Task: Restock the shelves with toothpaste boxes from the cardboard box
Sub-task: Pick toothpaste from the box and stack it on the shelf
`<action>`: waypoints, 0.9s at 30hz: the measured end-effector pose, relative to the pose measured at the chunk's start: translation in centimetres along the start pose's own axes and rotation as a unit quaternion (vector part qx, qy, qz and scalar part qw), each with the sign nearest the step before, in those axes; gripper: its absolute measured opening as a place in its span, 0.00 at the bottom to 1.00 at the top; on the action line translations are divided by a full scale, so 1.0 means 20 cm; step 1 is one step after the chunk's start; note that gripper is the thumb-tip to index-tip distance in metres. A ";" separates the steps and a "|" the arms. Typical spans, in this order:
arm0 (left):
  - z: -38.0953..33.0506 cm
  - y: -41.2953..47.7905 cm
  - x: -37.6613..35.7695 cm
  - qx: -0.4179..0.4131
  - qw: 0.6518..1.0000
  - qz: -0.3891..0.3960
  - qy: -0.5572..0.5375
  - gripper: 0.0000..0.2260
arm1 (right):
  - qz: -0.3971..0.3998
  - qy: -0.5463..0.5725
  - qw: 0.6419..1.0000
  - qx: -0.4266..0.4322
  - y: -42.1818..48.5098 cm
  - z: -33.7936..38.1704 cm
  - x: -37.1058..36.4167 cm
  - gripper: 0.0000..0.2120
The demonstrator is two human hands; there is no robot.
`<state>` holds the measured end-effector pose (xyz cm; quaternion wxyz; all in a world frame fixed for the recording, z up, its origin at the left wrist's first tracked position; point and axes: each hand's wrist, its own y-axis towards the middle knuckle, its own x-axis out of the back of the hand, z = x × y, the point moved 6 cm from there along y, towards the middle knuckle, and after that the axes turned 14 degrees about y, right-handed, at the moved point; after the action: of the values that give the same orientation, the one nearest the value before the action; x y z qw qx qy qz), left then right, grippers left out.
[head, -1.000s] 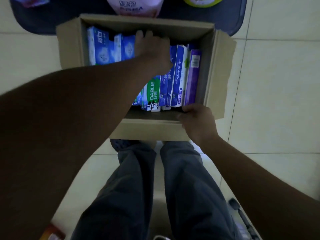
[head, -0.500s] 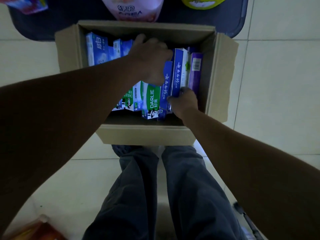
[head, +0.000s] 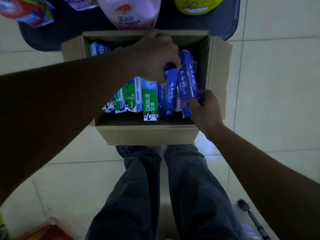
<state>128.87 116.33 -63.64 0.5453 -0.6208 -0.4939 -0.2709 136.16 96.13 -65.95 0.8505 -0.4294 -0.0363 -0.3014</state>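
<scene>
Toothpaste boxes point(head: 149, 101) stand packed on end inside the cardboard box point(head: 147, 135), and we're looking straight down on it! Far left, pale blue cartons point(head: 99, 50) sit by the back wall, then the green Darlie row point(head: 134, 94) leans in the middle. The left hand point(head: 155, 54) is down in the box, fingers curled over the top ends of the dark blue boxes point(head: 170, 87). Further right, the right hand point(head: 206, 108) pinches the near end of the raised blue box point(head: 187, 80), which is tilted up out of the row. The smart play, I'd say, is to draw it out along its length while the left hand steadies the neighbours so nothing topples or gets crushed. Underneath are pale glossy floor tiles point(head: 277, 84), and the light is dim. Beyond the box, a dark surface point(head: 69, 32) carries a pink bag point(head: 131, 14) and a yellow item point(head: 195, 6).
</scene>
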 end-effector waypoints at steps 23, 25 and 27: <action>-0.37 -1.84 1.82 0.350 0.505 -0.483 -0.623 0.11 | 0.198 0.227 0.939 0.165 -1.66 1.90 0.74 0.19; -0.41 -1.95 2.03 0.340 0.494 -0.513 -0.614 0.11 | 0.183 0.254 0.930 0.192 -1.80 2.04 0.82 0.17; -0.45 -2.03 2.22 0.333 0.498 -0.530 -0.600 0.12 | 0.172 0.282 0.918 0.222 -1.92 2.17 0.91 0.20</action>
<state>109.99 118.64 -5.78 0.0386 -0.0283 -0.9924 0.1130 138.60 102.72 -5.60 0.9376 -0.1266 0.2133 -0.2437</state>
